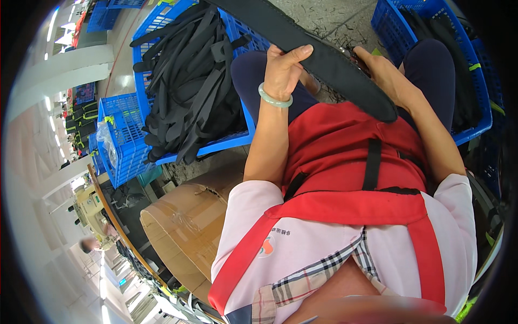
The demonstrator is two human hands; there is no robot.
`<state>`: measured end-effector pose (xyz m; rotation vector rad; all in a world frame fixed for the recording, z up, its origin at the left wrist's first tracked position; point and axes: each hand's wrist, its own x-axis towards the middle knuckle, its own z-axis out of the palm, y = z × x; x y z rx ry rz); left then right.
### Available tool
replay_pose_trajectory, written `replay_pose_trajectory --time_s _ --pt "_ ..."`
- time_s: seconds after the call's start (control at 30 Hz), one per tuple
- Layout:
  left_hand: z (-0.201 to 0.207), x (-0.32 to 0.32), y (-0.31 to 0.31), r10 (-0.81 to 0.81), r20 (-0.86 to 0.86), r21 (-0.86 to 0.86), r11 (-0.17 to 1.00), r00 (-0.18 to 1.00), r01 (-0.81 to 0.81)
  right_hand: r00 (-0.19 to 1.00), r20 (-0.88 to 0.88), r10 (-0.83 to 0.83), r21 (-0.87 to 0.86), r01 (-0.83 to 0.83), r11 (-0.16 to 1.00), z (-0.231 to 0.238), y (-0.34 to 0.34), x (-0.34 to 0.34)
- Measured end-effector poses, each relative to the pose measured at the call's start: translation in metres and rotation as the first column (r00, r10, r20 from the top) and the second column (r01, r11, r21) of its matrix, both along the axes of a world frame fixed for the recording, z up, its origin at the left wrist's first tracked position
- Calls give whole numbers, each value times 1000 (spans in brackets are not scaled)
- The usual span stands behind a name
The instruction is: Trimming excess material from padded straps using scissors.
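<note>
A long black padded strap (324,59) runs diagonally across my lap, from the top middle down to the right. My left hand (285,69) grips it from below, thumb laid on its upper face; a pale green bangle (275,98) circles that wrist. My right hand (384,74) rests against the strap's far edge, fingers mostly hidden behind it, and seems to hold a small dark tool that I cannot make out. A red apron (345,156) with black straps covers my lap.
A blue plastic crate (237,137) heaped with black straps stands to my left. Another blue crate (469,129) with black pieces sits at my right. A cardboard box (181,227) lies lower left; more blue crates (121,156) beyond it. Thread scraps litter the grey floor (334,21).
</note>
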<state>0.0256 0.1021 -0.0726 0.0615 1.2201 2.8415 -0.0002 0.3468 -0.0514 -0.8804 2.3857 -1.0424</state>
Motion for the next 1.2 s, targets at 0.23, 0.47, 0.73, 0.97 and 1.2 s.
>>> replay_pose_trajectory --time_s 0.23,0.47,0.73,0.97,1.2 --pt "0 -1 1 -9 29 80 997 1000 6 999 35 6 -188 1 982 -7 3 1" --pt "-5 1 3 -37 0 18 999 999 37 997 -55 -48 -136 40 990 -4 -1 3" --pt "5 1 3 -10 57 75 997 998 6 991 105 -86 -68 94 993 0 -3 2" --pt "-4 -2 1 49 59 72 996 997 -53 997 15 -70 -121 71 990 -23 -2 5" --pt "-1 -1 3 41 28 97 994 999 -44 992 36 -117 -31 118 993 -20 -7 3"
